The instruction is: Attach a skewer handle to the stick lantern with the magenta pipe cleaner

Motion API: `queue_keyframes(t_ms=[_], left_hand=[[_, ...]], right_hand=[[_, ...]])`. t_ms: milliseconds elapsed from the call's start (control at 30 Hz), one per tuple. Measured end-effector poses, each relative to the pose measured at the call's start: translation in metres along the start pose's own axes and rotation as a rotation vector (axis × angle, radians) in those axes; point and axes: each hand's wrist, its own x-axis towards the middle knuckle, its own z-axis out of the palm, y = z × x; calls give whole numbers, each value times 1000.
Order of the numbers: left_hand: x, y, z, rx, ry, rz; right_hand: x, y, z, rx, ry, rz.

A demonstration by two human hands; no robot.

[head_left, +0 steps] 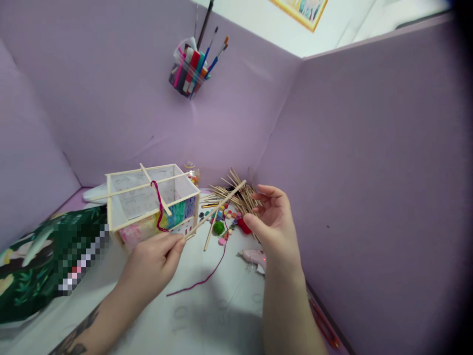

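Note:
My left hand [155,261] pinches one end of a thin wooden stick [231,195], which points up and to the right. A second, shorter-looking stick [210,234] crosses it; whether the two are joined I cannot tell. A magenta yarn strand [205,281] hangs near the crossing and curves down over the table. Just right of the stick's far end, my right hand [271,217] is open, its fingers apart and nothing visible in them. Left of the sticks stands a wooden-framed box [144,222] with coloured side panels. Two crossed sticks [146,187] with magenta yarn lie over its open top.
Behind my right hand lies a pile of wooden sticks [236,192], with a green ball [219,227] and small coloured pieces in front. A pink glue gun [253,256] rests nearby. A green bag [37,266] lies left. Purple panels [354,148] enclose the table; a brush cup [188,71] hangs behind.

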Motion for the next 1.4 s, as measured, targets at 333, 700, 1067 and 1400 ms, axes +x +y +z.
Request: queue_keyframes(t_ms=[333, 700, 1067, 1400], left_hand=[[2, -2, -5, -163, -22, -133], [5, 1, -8, -256, -21, -256], [7, 2, -13, -1240, -262, -700], [6, 3, -14, -1272, -339, -680]], right_hand=[[6, 7, -1, 172, 312, -307], [5, 5, 2, 26, 321, -493], [-5, 2, 6, 192, 224, -310], [-7, 0, 4, 6, 113, -225]])
